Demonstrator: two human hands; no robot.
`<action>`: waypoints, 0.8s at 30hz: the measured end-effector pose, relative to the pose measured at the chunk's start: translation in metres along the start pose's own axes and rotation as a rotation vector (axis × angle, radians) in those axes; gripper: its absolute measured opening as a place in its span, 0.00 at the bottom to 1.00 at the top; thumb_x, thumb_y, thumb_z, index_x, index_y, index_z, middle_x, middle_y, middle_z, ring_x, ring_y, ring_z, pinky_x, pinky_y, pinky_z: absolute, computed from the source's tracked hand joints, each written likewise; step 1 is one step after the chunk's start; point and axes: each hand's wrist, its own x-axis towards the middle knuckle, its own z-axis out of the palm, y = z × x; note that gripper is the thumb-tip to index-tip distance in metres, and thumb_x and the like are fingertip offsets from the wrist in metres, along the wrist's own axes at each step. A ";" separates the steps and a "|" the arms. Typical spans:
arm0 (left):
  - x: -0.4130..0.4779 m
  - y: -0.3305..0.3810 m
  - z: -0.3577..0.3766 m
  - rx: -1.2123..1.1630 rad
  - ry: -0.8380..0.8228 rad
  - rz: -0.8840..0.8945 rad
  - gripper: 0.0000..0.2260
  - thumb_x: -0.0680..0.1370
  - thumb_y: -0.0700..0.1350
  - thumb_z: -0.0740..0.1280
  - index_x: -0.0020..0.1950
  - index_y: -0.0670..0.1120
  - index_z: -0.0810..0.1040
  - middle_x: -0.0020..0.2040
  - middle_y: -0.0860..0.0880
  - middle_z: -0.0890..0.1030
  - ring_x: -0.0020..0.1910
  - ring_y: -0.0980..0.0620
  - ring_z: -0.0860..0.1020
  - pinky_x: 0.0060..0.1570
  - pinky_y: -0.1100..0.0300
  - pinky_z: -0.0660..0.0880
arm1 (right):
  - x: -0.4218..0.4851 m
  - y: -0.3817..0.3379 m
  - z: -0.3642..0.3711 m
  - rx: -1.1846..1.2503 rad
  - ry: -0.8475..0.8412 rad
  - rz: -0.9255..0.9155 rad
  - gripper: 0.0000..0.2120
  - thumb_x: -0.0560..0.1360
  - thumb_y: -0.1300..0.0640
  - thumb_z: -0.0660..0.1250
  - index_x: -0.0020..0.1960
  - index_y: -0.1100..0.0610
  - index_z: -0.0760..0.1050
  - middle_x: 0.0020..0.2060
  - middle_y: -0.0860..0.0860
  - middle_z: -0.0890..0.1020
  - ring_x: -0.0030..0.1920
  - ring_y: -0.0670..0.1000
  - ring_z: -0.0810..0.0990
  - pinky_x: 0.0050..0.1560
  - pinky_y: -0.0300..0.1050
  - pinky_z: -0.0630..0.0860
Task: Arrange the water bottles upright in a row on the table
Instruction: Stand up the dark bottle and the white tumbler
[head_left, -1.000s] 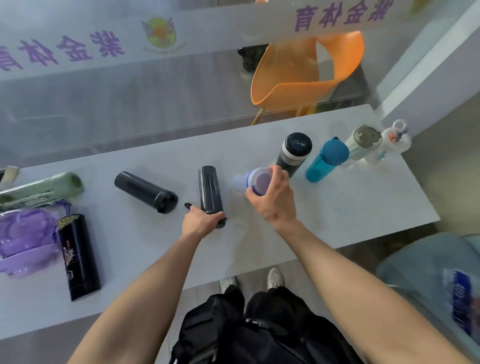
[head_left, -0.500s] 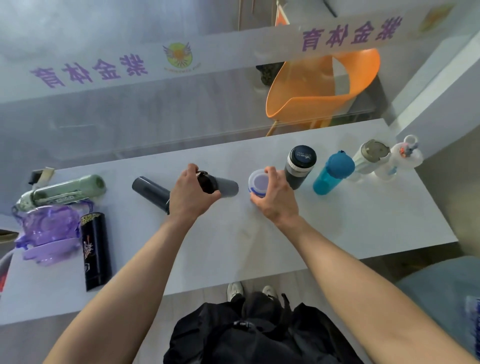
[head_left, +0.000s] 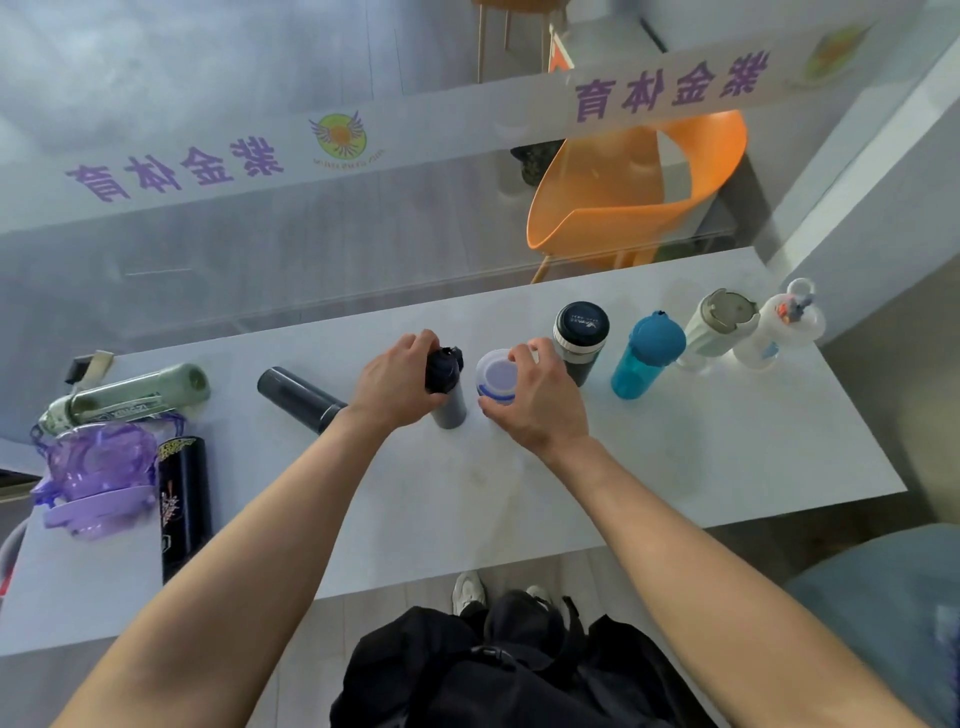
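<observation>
The slim dark bottle (head_left: 447, 387) stands upright on the pale matte surface (head_left: 727, 441), its capped top clasped by the left hand (head_left: 395, 384). Just beside it, the right hand (head_left: 535, 400) grips the purple-lidded translucent bottle (head_left: 496, 376); another dark cylinder (head_left: 298, 397) lies flat beyond the left wrist.

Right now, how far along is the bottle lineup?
Four bottles stand at the right, ending with the white bottle. The right hand steadies a clear bottle; the left hand sets down a grey bottle. Four bottles at the left lie flat, like the green bottle.
</observation>
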 end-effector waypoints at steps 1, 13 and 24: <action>0.000 0.000 0.000 0.002 -0.008 0.001 0.29 0.71 0.55 0.79 0.67 0.53 0.70 0.60 0.50 0.79 0.54 0.41 0.81 0.50 0.47 0.79 | -0.004 -0.001 -0.006 -0.013 0.019 -0.031 0.26 0.72 0.41 0.77 0.60 0.59 0.77 0.57 0.56 0.76 0.53 0.59 0.79 0.49 0.55 0.83; -0.071 -0.082 -0.018 0.051 -0.025 -0.230 0.30 0.75 0.55 0.77 0.75 0.52 0.72 0.70 0.49 0.78 0.60 0.40 0.83 0.55 0.45 0.81 | -0.050 -0.083 0.051 -0.183 -0.586 -0.298 0.17 0.80 0.47 0.68 0.63 0.56 0.78 0.60 0.57 0.84 0.58 0.61 0.83 0.57 0.54 0.81; -0.168 -0.280 0.014 0.050 -0.047 -0.651 0.32 0.74 0.64 0.75 0.67 0.44 0.71 0.64 0.42 0.79 0.63 0.38 0.81 0.58 0.45 0.79 | -0.019 -0.180 0.184 -0.213 -0.413 -0.179 0.34 0.74 0.43 0.76 0.72 0.56 0.66 0.64 0.57 0.72 0.63 0.60 0.76 0.59 0.55 0.79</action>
